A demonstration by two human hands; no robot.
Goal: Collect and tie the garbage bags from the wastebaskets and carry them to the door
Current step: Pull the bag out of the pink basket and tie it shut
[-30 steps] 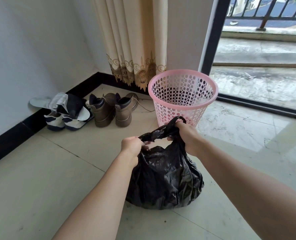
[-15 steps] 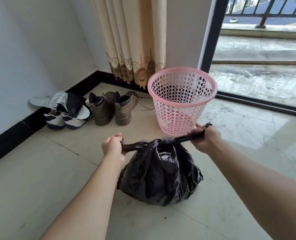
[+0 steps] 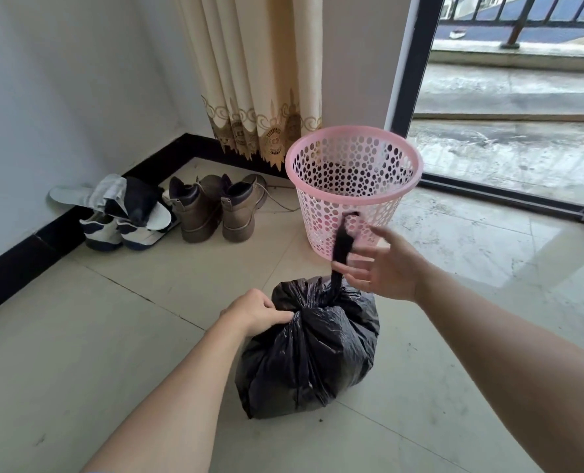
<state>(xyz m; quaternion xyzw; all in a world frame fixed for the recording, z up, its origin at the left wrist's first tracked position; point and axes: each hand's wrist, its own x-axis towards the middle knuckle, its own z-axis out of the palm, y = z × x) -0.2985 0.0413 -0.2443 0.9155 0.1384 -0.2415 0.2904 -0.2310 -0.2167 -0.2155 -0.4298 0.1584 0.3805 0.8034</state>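
A full black garbage bag (image 3: 312,353) sits on the tiled floor in front of me, its neck gathered into a knot. My left hand (image 3: 258,312) is closed on the bag's neck at the left side of the knot. One twisted black tail of the bag stands upright from the knot. My right hand (image 3: 382,271) hovers just right of that tail with fingers spread, and the tail lies across its fingertips without a firm grip. Behind the bag stands a pink perforated wastebasket (image 3: 353,158), with no bag in it.
Brown boots (image 3: 215,209) and white sneakers with slippers (image 3: 120,216) line the black baseboard at the left. A beige curtain (image 3: 260,80) hangs behind the basket. A dark-framed sliding door (image 3: 417,63) at the right opens onto a wet balcony.
Both hands pulled the two tails apart sideways and tightened the knot. Now my left hand has moved in to the neck, and my right hand has opened, with its tail upright.
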